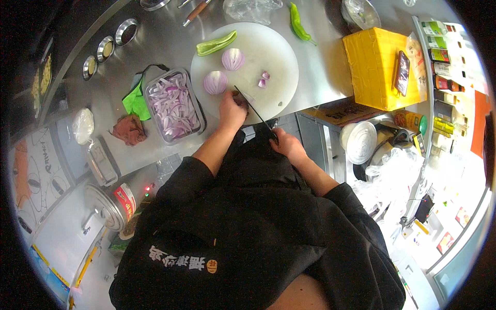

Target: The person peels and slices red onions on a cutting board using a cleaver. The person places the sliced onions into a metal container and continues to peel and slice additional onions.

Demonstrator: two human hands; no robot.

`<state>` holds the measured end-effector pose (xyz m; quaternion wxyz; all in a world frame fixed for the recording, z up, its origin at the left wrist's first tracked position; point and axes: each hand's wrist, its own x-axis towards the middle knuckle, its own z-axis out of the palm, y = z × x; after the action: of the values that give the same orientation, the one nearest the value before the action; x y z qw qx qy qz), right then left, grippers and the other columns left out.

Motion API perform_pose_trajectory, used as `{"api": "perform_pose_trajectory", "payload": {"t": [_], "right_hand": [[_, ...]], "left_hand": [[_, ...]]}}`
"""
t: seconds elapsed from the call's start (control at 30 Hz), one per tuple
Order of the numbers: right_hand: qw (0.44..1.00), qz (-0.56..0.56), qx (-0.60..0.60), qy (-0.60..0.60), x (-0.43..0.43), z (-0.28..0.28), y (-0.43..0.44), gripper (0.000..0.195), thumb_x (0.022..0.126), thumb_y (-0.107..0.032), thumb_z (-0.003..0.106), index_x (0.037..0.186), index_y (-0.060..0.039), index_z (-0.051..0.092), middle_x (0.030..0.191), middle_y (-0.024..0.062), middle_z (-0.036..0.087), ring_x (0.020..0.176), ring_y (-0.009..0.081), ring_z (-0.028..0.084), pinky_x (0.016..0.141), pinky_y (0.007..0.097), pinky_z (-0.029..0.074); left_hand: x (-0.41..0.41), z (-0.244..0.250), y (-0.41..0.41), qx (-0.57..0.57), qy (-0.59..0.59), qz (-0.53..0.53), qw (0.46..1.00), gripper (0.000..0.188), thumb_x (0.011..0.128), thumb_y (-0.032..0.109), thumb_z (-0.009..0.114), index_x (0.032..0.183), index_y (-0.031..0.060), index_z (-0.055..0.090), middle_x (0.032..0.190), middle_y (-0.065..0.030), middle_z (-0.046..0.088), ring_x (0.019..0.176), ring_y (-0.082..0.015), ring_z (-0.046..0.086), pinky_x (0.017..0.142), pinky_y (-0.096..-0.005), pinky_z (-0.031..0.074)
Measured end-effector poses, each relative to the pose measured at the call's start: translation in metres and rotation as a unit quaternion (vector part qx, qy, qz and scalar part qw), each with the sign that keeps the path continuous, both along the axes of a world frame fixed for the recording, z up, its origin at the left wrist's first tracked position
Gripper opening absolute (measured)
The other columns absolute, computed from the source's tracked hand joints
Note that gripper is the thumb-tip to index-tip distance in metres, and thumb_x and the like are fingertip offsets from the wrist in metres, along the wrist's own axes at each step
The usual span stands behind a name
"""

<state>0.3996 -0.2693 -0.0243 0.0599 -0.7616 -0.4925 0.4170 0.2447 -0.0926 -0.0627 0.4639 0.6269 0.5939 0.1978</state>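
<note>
My right hand [288, 146] grips the handle of a kitchen knife [254, 109], whose thin dark blade slants across the near edge of a round white cutting board [281, 58]. Just left of the blade, my left hand [231, 110] holds a dark, shaded piece of red onion [241, 100] against the board. Two red onion halves [233, 59] [215, 82] rest cut side down beyond that hand. Small onion scraps [263, 80] lie right of centre, and an opened green pepper half [217, 43] sits near the far left rim.
Sliced red onion fills a clear plastic tub [173, 104] left of the board. Beside it are a green cloth [136, 101] and a brown cloth [130, 130]. A whole green pepper [300, 24] lies behind. A yellow box [372, 69] carrying a phone [402, 73] stands right.
</note>
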Motion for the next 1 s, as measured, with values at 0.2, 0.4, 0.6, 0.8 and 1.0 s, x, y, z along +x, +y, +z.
{"api": "perform_pose_trajectory", "payload": {"t": [0.2,0.4,0.6,0.8,1.0], "right_hand": [[1.000,0.005,-0.002,0.016,-0.002,-0.017,0.012,0.035,0.095,-0.030,0.066,0.115,-0.0042,0.052,0.094,0.0282,0.070,0.093,0.0486,0.068,0.079,0.0568,0.054],[0.994,-0.057,0.029,0.089,0.011,0.023,0.021,0.040,0.092,-0.028,0.071,0.121,-0.0033,0.059,0.098,0.0253,0.072,0.095,0.0443,0.070,0.082,0.0504,0.056],[0.977,-0.168,0.100,0.084,0.024,0.052,-0.010,0.038,0.092,-0.022,0.073,0.120,0.0008,0.062,0.078,0.0168,0.066,0.069,0.0281,0.063,0.068,0.0381,0.052],[0.975,-0.161,0.149,-0.027,0.045,0.044,-0.003,0.042,0.092,-0.024,0.072,0.128,-0.0057,0.063,0.101,0.0242,0.072,0.095,0.0412,0.071,0.083,0.0471,0.056],[0.958,-0.105,0.225,-0.147,0.054,0.033,0.023,0.048,0.091,-0.023,0.072,0.132,-0.0033,0.058,0.111,0.0215,0.069,0.101,0.0411,0.067,0.088,0.0471,0.056]], "left_hand": [[0.003,-0.017,0.004,0.071,-0.003,-0.027,0.997,0.040,0.082,0.006,0.072,0.117,-0.0030,0.057,0.107,-0.0286,0.069,0.104,-0.0477,0.066,0.087,-0.0517,0.053],[0.009,0.000,0.005,0.082,0.039,-0.049,0.995,0.050,0.082,0.011,0.075,0.124,-0.0024,0.054,0.104,-0.0292,0.069,0.101,-0.0482,0.067,0.086,-0.0521,0.053],[0.008,-0.004,0.009,0.013,0.090,-0.122,0.988,0.062,0.083,0.021,0.079,0.134,0.0017,0.050,0.099,-0.0248,0.071,0.092,-0.0411,0.070,0.082,-0.0501,0.055],[0.023,0.021,0.010,0.044,0.166,-0.139,0.975,0.057,0.084,0.033,0.078,0.123,-0.0005,0.052,0.102,-0.0267,0.072,0.095,-0.0453,0.070,0.083,-0.0542,0.055],[0.035,0.018,0.020,0.042,0.199,-0.172,0.964,0.033,0.089,0.021,0.067,0.113,0.0010,0.058,0.106,-0.0252,0.070,0.097,-0.0452,0.069,0.084,-0.0555,0.055]]}}
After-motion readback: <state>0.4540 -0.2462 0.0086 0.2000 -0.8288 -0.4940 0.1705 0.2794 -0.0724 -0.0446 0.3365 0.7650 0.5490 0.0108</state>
